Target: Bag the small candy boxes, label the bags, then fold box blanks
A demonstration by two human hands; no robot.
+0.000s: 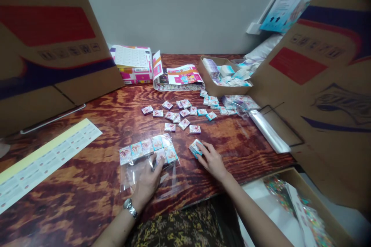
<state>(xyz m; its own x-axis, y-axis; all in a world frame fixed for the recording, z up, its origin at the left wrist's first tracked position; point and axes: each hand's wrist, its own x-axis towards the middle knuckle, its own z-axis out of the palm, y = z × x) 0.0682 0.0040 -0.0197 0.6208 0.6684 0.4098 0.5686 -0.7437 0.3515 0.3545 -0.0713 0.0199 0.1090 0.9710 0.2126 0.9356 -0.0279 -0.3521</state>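
On the wooden table, a transparent plastic bag point(135, 179) lies with small printed boxes point(136, 149) set side by side in rows at its far end. My left hand point(149, 179) rests over the bag, with thumb and fingers closed about one small box point(160, 156) of the nearer row. To the right, a few small boxes point(195, 148) are bunched together under the fingers of my right hand point(213, 160), which grip them from the right side. Loose small boxes point(184, 124) of the same kind are scattered beyond both hands.
A cardboard tray point(220, 90) of small packs stands at the back right. Folded printed packaging point(182, 79) lies beside it. Large cartons point(55, 46) flank the table. A label sheet point(52, 158) lies left, a plastic stack point(269, 131) right. An open box point(295, 173) of colourful packets is lower right.
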